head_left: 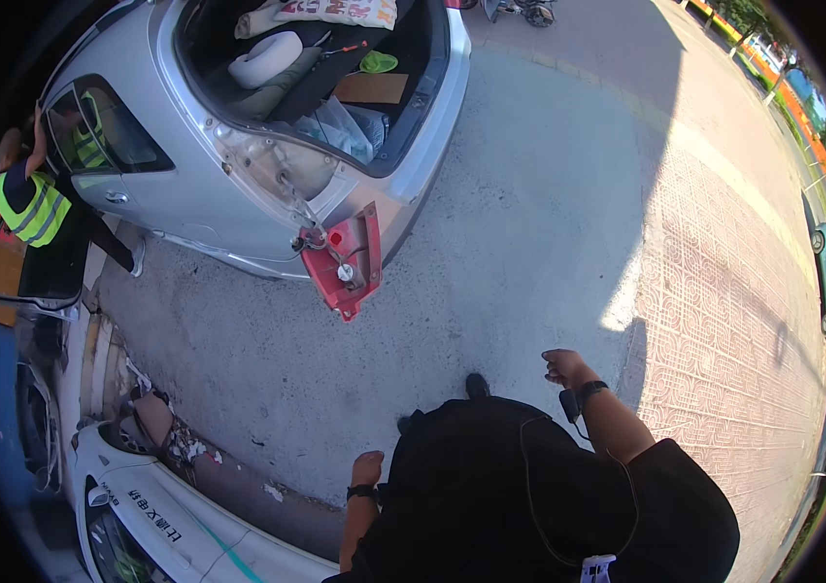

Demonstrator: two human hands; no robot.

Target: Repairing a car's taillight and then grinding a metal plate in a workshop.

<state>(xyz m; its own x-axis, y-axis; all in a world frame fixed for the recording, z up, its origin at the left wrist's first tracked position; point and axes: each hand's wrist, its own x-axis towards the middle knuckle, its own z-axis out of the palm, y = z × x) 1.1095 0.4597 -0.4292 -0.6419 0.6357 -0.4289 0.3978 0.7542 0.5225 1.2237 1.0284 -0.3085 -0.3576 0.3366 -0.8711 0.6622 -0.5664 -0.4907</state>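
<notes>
My right hand (565,366) is held out in front of me at the right, fingers curled in, with nothing visible in it. My left hand (367,469) hangs low at my left side in a loose fist and touches nothing. Ahead stands a silver car (238,194) with its trunk open. From its rear corner a red tail light (345,267) dangles outside its socket on wires, a white connector or bulb holder showing on its back. The bare lamp recess (286,170) is exposed above it. Both hands are well apart from the car.
In the trunk lie a white neck pillow (265,58), a cardboard piece (371,88), plastic bags (340,131) and a green item (378,62). A person in a yellow vest (36,209) stands by the car's side. A white car (189,530) is parked lower left, near litter.
</notes>
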